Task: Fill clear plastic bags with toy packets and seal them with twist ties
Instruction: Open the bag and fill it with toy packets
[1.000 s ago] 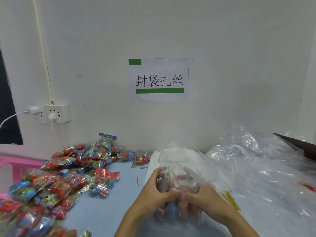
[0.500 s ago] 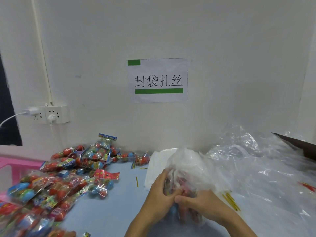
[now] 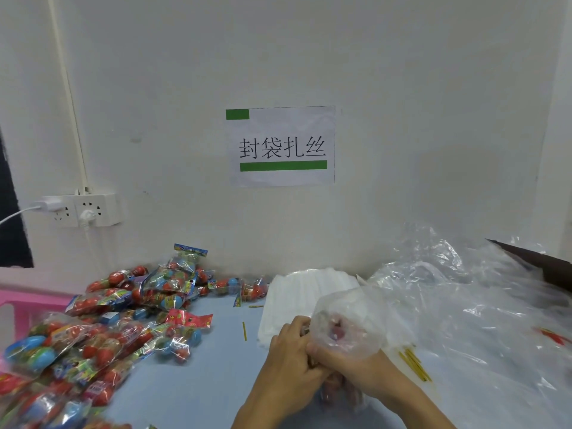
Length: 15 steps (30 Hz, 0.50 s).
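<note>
At a pale blue table (image 3: 192, 391) set against a white wall, a person is gathering the mouth of a clear plastic bag (image 3: 343, 323) that is holding red toy packets. The left hand (image 3: 291, 360) is curling its fingers around the bag's near side, while the right hand (image 3: 356, 363) is gripping the bunched plastic just beside it, the two hands touching at the neck of the bag. The bag is sitting near the front edge of the table, right of centre, its lower part partly hidden under the hands.

A heap of toy packets (image 3: 117, 320) in red, blue and green is lying across the left part of the table, reaching back to the wall. A stack of white flat bags (image 3: 297, 292) is lying just behind the hands. A bundle of yellow twist ties (image 3: 414, 365) is lying right of the right hand, and a single twist tie (image 3: 244, 331) is lying apart between the heap and the stack. Crumpled clear sheeting (image 3: 464, 305) is covering the right side of the table. On the wall a paper sign (image 3: 281, 147) with green bars is hanging above the work, and a white power strip (image 3: 83, 210) with plugs in it is sitting to the left.
</note>
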Motion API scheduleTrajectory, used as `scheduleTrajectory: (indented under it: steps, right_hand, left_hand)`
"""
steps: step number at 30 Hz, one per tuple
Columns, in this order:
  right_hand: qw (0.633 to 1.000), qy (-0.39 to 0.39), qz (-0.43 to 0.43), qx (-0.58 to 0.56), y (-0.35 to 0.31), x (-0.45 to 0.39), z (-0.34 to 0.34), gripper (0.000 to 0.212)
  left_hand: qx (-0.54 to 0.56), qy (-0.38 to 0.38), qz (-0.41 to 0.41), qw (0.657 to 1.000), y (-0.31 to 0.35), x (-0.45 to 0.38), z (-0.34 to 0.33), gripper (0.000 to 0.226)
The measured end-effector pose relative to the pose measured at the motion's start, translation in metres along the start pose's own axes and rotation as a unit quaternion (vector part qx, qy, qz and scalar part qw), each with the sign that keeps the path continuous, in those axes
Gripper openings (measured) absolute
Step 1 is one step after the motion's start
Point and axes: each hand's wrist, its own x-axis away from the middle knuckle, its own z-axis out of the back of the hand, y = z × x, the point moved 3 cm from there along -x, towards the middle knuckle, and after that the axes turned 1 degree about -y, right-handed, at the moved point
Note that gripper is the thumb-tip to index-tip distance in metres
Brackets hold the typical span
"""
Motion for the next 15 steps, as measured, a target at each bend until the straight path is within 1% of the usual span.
scheduleTrajectory:
  steps: [2, 4, 6, 8, 10, 11, 13, 14, 15]
  right_hand:
    - [0.999, 0.013, 0.020, 0.025, -0.002, -0.002, -0.001, 0.015]
    - [0.999, 0.024, 0.037, 0.032, -0.004, -0.003, -0.002, 0.010]
    - [0.999, 0.031, 0.038, 0.023, -0.007, -0.004, -0.002, 0.011]
    - [0.999, 0.031, 0.024, -0.012, -0.010, -0.002, -0.003, 0.017]
    - [0.998, 0.045, 0.018, -0.034, -0.009, -0.002, -0.003, 0.015]
    - [0.998, 0.052, 0.018, -0.037, -0.010, -0.001, -0.002, 0.010]
    - [0.998, 0.060, 0.030, -0.017, -0.006, -0.003, -0.002, 0.002]
    - [0.997, 0.063, 0.034, 0.005, -0.003, -0.003, -0.002, 0.008]
    - [0.997, 0.062, 0.029, 0.030, -0.001, -0.002, -0.003, 0.014]
  left_hand:
    - [0.016, -0.004, 0.011, 1.000, 0.001, 0.001, 0.001, 0.046]
    - [0.054, -0.011, 0.018, 0.998, 0.003, 0.002, 0.004, 0.046]
    - [0.100, -0.015, 0.012, 0.995, 0.004, 0.004, 0.007, 0.049]
    - [0.134, -0.011, 0.011, 0.991, 0.003, 0.006, 0.011, 0.053]
    - [0.160, 0.004, 0.014, 0.987, 0.001, 0.004, 0.014, 0.057]
    - [0.171, 0.012, 0.016, 0.985, 0.001, 0.003, 0.014, 0.063]
    - [0.195, 0.021, 0.025, 0.980, -0.001, 0.001, 0.013, 0.083]
    - [0.196, 0.025, 0.034, 0.980, -0.001, 0.000, 0.011, 0.091]
    - [0.185, 0.031, 0.041, 0.981, 0.000, -0.001, 0.011, 0.094]
